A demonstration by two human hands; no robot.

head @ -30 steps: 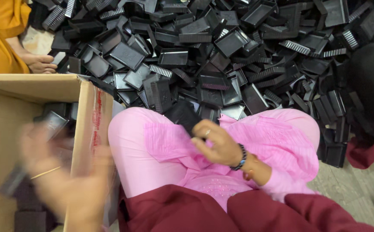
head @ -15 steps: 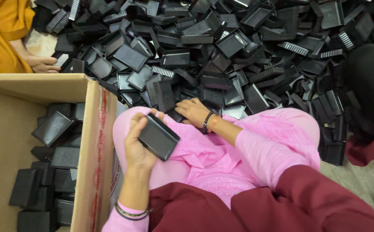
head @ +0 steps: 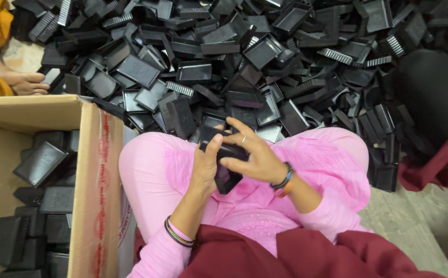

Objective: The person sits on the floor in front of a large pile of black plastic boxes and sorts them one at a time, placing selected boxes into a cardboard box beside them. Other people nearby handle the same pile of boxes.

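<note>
Since the half-second-old head view, your right hand has left the pile and joined your left hand. Both now clasp one black plastic tray over your lap, its long axis tilted down-right, the cardboard box nearer your left.

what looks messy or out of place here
Nothing looks damaged. The black plastic trays lie in a loose heap on the floor, tilted every way. Both hands, left hand and right hand, hold one black piece over the lap.
</note>
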